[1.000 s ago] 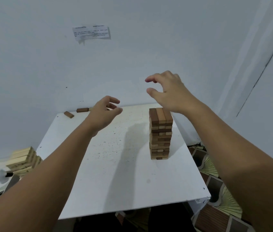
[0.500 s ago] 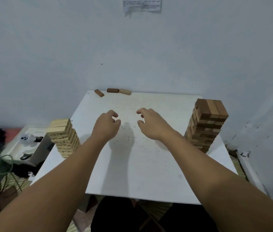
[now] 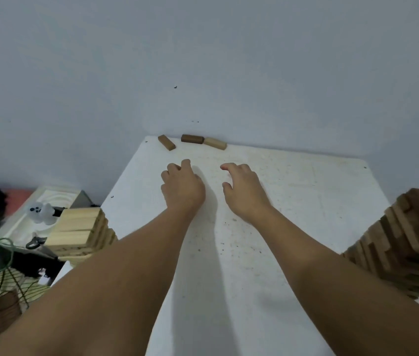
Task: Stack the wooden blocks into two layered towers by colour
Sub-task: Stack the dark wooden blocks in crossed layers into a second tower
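- White speckled tabletop [image 3: 293, 214] against a grey wall.
- Left hand [image 3: 182, 187] and right hand [image 3: 243, 192] reach forward, fingers loosely curled, holding nothing.
- Three loose wooden blocks [image 3: 193, 142] lie beyond the fingertips, apart.

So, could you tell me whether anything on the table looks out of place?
Three loose blocks lie scattered at the table's far edge by the wall, outside both towers. The dark tower at right looks uneven, its layers twisted out of line.

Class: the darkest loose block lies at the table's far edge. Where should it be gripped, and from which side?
Pinch the dark block across its long side faces, coming from above. It lies flat, one end touching the light block, so its ends are poorly exposed. The right hand seems nearer.
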`<state>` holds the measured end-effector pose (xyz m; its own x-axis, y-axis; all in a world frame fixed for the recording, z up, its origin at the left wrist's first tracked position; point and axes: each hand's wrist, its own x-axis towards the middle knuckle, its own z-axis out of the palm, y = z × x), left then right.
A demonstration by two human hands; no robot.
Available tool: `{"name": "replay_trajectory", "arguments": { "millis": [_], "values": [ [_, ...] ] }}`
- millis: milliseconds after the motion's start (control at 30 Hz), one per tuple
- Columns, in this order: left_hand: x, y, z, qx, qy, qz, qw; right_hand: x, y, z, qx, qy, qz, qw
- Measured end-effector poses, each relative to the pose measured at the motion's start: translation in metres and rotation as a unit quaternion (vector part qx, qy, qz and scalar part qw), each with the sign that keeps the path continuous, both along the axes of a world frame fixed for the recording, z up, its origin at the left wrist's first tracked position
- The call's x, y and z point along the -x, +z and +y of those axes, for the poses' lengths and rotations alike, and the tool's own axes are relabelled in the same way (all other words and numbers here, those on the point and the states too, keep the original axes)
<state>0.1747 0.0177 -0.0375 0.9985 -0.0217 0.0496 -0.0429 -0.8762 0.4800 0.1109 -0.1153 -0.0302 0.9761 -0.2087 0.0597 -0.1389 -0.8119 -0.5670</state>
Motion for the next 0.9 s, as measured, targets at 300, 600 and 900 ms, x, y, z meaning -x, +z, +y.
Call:
{"name": "replay_trajectory", "arguments": {
  "millis": [300,600,900],
  "values": [
    [-0.089,0.001,-0.019,-0.010,0.034,0.026,0.999,-0.082,-0.008,-0.005,-0.015,-0.020,0.021,0.999],
    [-0.113,0.005,-0.041,-0.081,-0.019,0.137,0.987,-0.126,-0.007,-0.012,0.073,-0.007,0.089,0.993],
    [-0.101,-0.002,-0.036,-0.031,-0.027,0.042,0.998,-0.118,-0.013,-0.008,0.118,-0.015,0.063,0.991]
  ]
}}
